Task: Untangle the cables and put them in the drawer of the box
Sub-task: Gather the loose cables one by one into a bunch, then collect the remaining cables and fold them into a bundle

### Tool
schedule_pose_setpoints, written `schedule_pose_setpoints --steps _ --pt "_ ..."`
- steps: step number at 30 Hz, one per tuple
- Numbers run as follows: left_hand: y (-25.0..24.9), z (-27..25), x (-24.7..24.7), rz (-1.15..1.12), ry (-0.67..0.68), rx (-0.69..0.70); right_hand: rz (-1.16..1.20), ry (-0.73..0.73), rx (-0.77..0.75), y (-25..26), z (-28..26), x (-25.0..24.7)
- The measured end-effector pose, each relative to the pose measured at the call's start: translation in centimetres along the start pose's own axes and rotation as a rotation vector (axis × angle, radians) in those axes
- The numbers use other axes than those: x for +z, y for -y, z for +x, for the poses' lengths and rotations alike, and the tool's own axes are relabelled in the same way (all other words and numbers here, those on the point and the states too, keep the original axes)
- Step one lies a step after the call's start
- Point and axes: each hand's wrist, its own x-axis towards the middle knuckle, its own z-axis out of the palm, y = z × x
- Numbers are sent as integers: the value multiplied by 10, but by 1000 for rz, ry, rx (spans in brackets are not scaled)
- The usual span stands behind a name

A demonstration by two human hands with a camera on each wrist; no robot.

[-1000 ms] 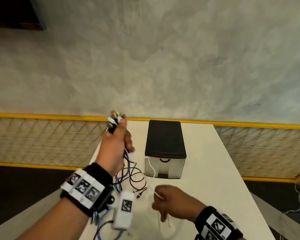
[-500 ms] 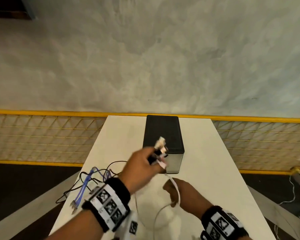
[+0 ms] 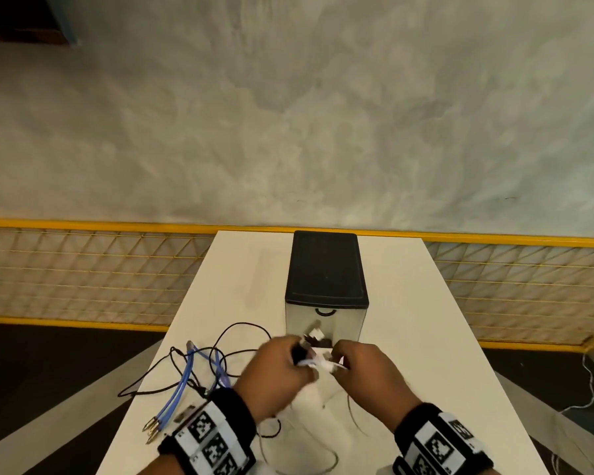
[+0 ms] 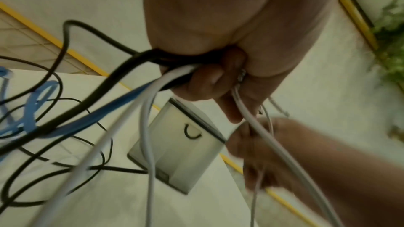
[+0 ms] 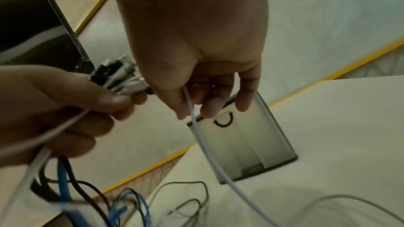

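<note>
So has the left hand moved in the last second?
Yes. The left hand has dropped from beside the box's top-left corner to just in front of its drawer, meeting the right hand.

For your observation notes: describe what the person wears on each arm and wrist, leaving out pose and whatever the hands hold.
Both forearms are bare, with no sleeves. The left wrist carries a black band with a white plate bearing a row of square black-and-white coded markers. The right wrist carries a matching black band and marker plate. The left hand and the right hand are ungloved, and no rings are visible.
</note>
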Motion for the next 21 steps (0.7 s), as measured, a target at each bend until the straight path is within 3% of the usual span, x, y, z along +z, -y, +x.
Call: schedule_pose_setpoints --steps 3,5,7,9,12,15,18,19,21 --pt "-5 6 -36 -254 -204 -49 -65 99 34 -28 -9 21" --pt "-11 10 -67 -297 -316 -33 -63 239 77 -54 -24 39" --pt "-14 13 -92 -267 -326 -17 -2 357 176 -72 -40 52" --pt "-13 13 -103 -258 -300 -25 -33 331 288 -83 -49 53" --pt "-9 14 -104 -406 -327 -64 104 399 293 -104 -52 44" --pt "-20 15 -90 -534 -289 -59 78 299 234 -82 -28 18" --pt "-43 11 -66 -556 -256 8 214 -136 -65 -37 -9 -16" --pt "-52 11 -59 -536 -247 38 296 -195 -151 -16 -5 -31" --pt "-67 10 -49 -469 -251 92 399 -124 -264 28 -4 -54"
